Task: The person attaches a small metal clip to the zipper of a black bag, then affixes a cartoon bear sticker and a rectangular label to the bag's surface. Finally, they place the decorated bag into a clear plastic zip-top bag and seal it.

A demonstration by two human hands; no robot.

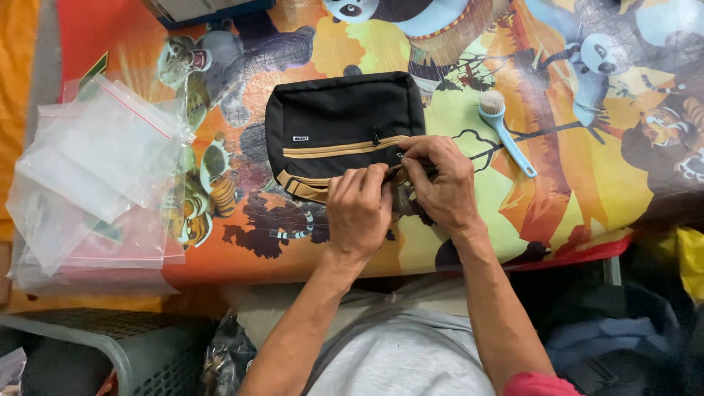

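Observation:
A small black pouch with tan zipper trim lies on a table covered by a bright cartoon-print cloth. Both hands work at its near right corner. My left hand pinches the pouch's lower edge with fingers curled. My right hand grips the pouch's right end near the zipper; the fingertips meet the left hand's there. What lies between the fingers is hidden.
A light-blue brush with a pale bristle head lies right of the pouch. A pile of clear zip bags covers the table's left side. A grey plastic basket stands below left. Dark cloth items sit below right.

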